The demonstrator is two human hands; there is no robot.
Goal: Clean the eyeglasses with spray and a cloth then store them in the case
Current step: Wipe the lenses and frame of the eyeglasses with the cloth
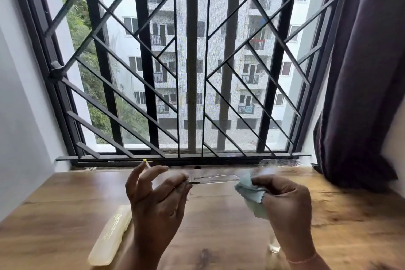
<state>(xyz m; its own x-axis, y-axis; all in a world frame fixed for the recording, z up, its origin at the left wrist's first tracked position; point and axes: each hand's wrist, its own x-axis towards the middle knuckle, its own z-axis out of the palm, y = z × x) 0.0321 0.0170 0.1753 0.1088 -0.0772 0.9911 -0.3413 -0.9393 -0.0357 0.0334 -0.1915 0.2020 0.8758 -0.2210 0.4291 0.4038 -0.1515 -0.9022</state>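
Centre of frame, low: the left hand [153,199] pinches one end of the glasses [215,178] between thumb and forefinger, with the other fingers fanned up and loose. The right hand [285,201] is curled round the cloth [249,193], which is bunched over the other end of the glasses. That end is blurred, so I can't see the lens under it. The glasses hang in the air between the two hands, above the table [219,226] and touching nothing else.

I read this as the wiping step. The case [110,234] lies closed at lower left, just beside the left forearm. The bottle [274,245] stands at lower right, half hidden under the right wrist.

Here is what worries me:
- **Twisting:** the frame looks thin, and it is held only at its two ends. If the cloth hand rubs hard while the other hand braces, it could twist or bend at the bridge.
- **Slipping:** the left pinch is light, two fingertips on a narrow piece. A firm tug from the cloth could pull the glasses free and drop them onto the wood.
- **The bottle:** it sits right below the right wrist, so a downward stroke or a dropped forearm could tip it.
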